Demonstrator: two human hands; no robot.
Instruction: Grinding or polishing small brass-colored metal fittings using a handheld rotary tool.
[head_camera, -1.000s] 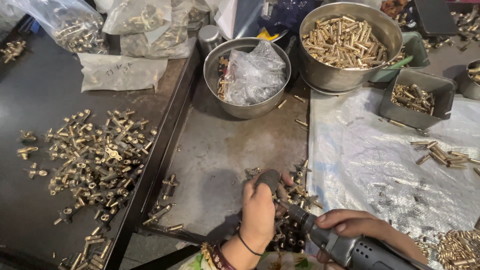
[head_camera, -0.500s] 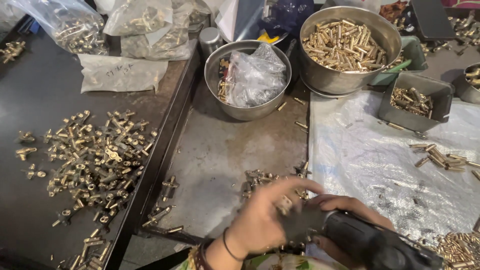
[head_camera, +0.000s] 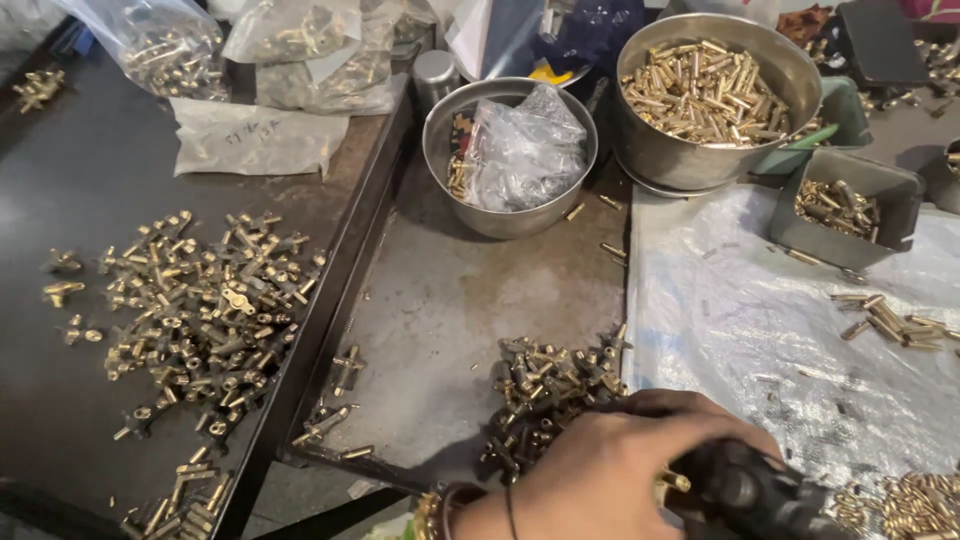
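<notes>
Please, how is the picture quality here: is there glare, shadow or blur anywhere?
Head view: mostly sharp; soft glare on the clear plastic sheet and on the steel bowl rims; the dark tray looks dim; the left hand and the black power tool at the bottom edge are slightly blurred and cropped.

Place: a small metal-parts workshop.
Bench: worn grey metal worktop (head_camera: 450, 300), scuffed and stained.
Stock: loose heaps of small brass fittings (head_camera: 190, 310), more filling a large round steel bowl (head_camera: 715, 100).
Packing: clear plastic bags of brass parts (head_camera: 165, 45).
Cover: crinkled clear plastic sheet (head_camera: 760, 330).
</notes>
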